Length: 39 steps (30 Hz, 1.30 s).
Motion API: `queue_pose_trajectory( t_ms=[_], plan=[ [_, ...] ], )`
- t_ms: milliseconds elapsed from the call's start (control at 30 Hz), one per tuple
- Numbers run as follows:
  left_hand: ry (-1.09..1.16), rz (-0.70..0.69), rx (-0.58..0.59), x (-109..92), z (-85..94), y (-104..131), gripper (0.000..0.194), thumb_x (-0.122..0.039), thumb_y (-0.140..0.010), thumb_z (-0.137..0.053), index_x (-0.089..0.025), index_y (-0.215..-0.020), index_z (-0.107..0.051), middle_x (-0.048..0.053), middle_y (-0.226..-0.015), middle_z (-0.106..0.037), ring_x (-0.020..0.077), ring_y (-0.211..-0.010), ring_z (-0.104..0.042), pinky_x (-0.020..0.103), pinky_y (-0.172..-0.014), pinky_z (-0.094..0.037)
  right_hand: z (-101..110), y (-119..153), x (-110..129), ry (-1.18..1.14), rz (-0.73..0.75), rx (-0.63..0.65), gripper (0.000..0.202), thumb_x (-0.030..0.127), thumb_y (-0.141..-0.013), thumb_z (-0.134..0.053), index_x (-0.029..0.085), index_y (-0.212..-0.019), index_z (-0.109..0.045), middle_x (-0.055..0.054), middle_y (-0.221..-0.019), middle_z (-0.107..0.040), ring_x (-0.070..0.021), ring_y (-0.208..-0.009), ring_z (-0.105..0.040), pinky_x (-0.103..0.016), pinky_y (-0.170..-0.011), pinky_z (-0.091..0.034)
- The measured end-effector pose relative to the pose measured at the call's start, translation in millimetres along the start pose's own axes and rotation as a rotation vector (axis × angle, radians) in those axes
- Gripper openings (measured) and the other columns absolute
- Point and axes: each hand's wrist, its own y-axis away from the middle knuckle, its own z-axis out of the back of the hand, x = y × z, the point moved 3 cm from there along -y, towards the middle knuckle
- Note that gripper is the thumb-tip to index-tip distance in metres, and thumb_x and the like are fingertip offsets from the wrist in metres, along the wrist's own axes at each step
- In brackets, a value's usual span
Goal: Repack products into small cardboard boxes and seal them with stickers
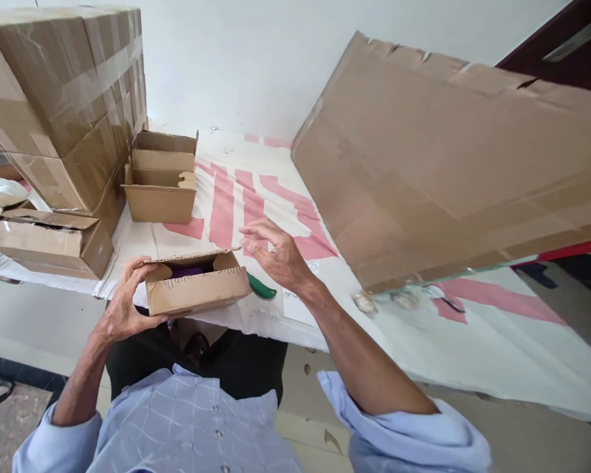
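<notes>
My left hand (125,302) grips the left end of a small cardboard box (199,292), fingers over its top edge and thumb low on its side. The box is open at the top and tilted a little at the table's front edge. Something purple (186,271) shows inside it, too hidden to name. Above the box's right end is my right hand (276,253), its fingers apart and bent, with nothing visible in them. Just right of the box lies a green curved object (262,287), partly hidden behind it.
Two open small boxes (160,202) stand back left, before a tall stack of taped cartons (73,85). Another box (49,243) sits at front left. A large cardboard sheet (448,164) leans at right, with tape rolls (364,303) near its lower edge. A red-and-white cloth (221,210) covers the table.
</notes>
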Motion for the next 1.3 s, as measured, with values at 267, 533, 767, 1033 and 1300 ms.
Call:
queue_pose_trajectory(
  t_ms=[267,533,767,1033,1300],
  plan=[
    [0.098,0.120,0.073,13,6.6,-11,0.112,-0.055,-0.070,-0.097,-0.029,-0.164,-0.041,0.019,-0.163,-0.041,0.0428,-0.151,-0.050,0.061,-0.113,-0.060,-45,-52,63,0.144,0.039,0.471,0.023,0.021,-0.096,-0.068,0.021,-0.113,-0.083,-0.008,-0.118,-0.082,-0.0253,-0.109,-0.073,-0.040,-0.099,-0.055],
    [0.148,0.134,0.108,17,8.4,-18,0.114,-0.052,-0.071,-0.097,-0.028,-0.167,-0.040,0.019,-0.164,-0.040,0.0425,-0.152,-0.048,0.063,-0.117,-0.056,-59,-75,61,-0.054,0.022,0.523,0.023,0.024,-0.098,-0.063,0.017,-0.097,-0.085,-0.007,-0.100,-0.083,-0.0181,-0.085,-0.070,-0.033,-0.082,-0.051],
    [0.140,0.119,0.122,15,7.2,-17,0.114,-0.045,-0.071,-0.097,-0.027,-0.168,-0.038,0.020,-0.166,-0.039,0.0435,-0.156,-0.045,0.063,-0.121,-0.053,-69,-69,63,-0.074,0.128,0.353,0.025,0.024,-0.100,-0.061,0.017,-0.088,-0.082,-0.007,-0.092,-0.080,-0.0185,-0.082,-0.070,-0.033,-0.080,-0.052],
    [0.115,0.101,0.108,11,5.1,-12,0.114,-0.046,-0.074,-0.096,-0.027,-0.169,-0.036,0.020,-0.167,-0.037,0.0431,-0.155,-0.047,0.061,-0.121,-0.054,-54,-10,75,0.240,0.250,0.347,0.022,0.027,-0.109,-0.059,0.019,-0.105,-0.079,-0.010,-0.106,-0.079,-0.0221,-0.099,-0.072,-0.036,-0.089,-0.057],
    [0.038,0.066,0.167,10,5.7,-7,0.130,-0.045,-0.071,-0.099,-0.030,-0.175,-0.024,0.021,-0.170,-0.031,0.0467,-0.158,-0.043,0.065,-0.125,-0.050,-45,75,86,0.440,0.455,0.161,0.017,0.013,-0.105,-0.064,0.022,-0.098,-0.076,-0.008,-0.096,-0.076,-0.0224,-0.092,-0.070,-0.036,-0.084,-0.057]
  ],
)
